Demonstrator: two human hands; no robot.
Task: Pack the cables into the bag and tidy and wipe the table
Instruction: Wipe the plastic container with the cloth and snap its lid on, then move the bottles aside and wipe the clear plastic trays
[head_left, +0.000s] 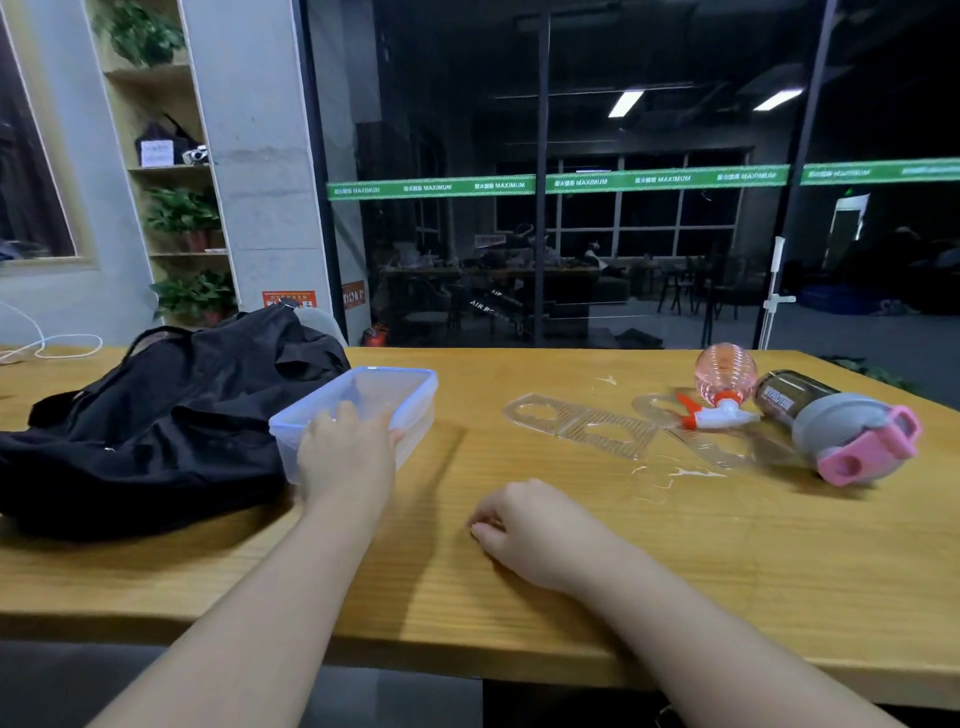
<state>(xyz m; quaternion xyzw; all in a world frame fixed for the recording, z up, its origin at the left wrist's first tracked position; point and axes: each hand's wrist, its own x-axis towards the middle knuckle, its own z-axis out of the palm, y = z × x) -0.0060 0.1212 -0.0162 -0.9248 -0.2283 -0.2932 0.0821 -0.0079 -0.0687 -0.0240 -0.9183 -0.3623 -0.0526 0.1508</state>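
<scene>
From my remote seat I see the left hand (347, 451) curled over the near rim of a clear plastic storage box (363, 400), fingers reaching over the edge into it and the thumb against the outer wall, so it grips the box. The box has a blue-trimmed rim and looks to hold nothing that I can make out through its walls (the plastic is hazy, so I would not swear to it). It sits tilted, its left end leaning against the black bag (156, 421).

The right hand (530, 525) rests on the wooden table (571, 597) with its fingers curled under, holding nothing that I can see.

The bag lies slumped on the left part of the table, touching the box; its opening is not visible to me, so I cannot tell what is inside. A white cable (47, 348) loops on the far left edge of the table, behind the bag and well apart from both hands.

To the right lie flat clear plastic templates (582, 423), then a pink spray bottle (724, 384) on its side with its white and orange nozzle pointing toward me. Just beside it a dark water bottle (831, 423) with a grey and pink lid lies on its side too. A wet patch (680, 475) glints on the wood near the templates.
</scene>
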